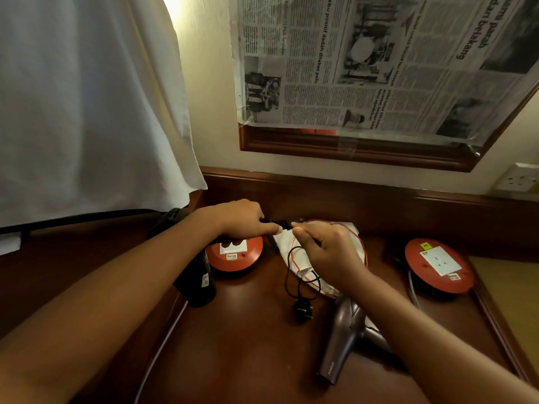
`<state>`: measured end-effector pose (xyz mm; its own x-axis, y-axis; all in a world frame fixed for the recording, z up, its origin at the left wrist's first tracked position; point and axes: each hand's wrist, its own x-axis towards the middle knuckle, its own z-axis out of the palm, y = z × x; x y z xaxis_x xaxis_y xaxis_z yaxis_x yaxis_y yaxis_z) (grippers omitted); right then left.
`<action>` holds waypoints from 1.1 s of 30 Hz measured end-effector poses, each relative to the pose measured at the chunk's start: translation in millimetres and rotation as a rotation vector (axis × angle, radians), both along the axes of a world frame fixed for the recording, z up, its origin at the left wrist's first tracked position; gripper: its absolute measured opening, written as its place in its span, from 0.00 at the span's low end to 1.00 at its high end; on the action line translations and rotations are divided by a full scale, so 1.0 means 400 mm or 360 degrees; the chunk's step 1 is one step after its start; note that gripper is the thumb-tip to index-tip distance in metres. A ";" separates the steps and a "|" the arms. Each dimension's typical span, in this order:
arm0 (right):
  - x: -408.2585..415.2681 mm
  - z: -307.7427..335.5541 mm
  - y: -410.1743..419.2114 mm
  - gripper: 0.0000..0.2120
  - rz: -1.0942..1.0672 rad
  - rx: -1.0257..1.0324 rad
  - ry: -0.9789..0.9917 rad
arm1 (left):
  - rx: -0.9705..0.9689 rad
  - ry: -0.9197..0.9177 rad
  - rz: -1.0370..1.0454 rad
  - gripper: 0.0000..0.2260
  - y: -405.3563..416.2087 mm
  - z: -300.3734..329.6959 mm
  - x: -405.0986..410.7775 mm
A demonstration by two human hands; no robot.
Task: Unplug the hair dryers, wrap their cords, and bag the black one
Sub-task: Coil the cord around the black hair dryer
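A black cord (287, 268) was pinched between the left hand (242, 218) and right hand (326, 249) above a white bag (284, 243); the black hair dryer (195, 282) was seen at nine o'clock, the grey hair dryer (339, 342) at five.

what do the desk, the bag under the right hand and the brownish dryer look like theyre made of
Desk: dark wood or veneer, glossy, with soft reflections.
Bag: thin white cloth with red stitching, creased and limp.
Brownish dryer: likely moulded plastic with a metallic sheen, highlights along its barrel.
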<state>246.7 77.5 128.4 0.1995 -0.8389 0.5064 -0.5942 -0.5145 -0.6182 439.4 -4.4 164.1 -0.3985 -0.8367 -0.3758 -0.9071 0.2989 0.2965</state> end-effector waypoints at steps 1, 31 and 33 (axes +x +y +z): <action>0.004 -0.012 0.010 0.10 -0.0006 0.0149 -0.0144 | -0.0003 0.0015 0.0014 0.27 -0.003 0.000 0.003; 0.039 -0.106 0.059 0.12 0.0212 0.1207 -0.0779 | 0.0055 0.0142 -0.0133 0.30 0.044 0.057 0.000; 0.036 -0.103 0.046 0.16 0.0145 0.1187 -0.0637 | 0.0066 0.0138 -0.0156 0.30 0.050 0.066 -0.008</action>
<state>261.1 95.9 87.2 0.2063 -0.9704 -0.1257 -0.2344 0.0757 -0.9692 436.4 15.7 190.7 -0.5101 -0.7765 -0.3701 -0.8446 0.3706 0.3864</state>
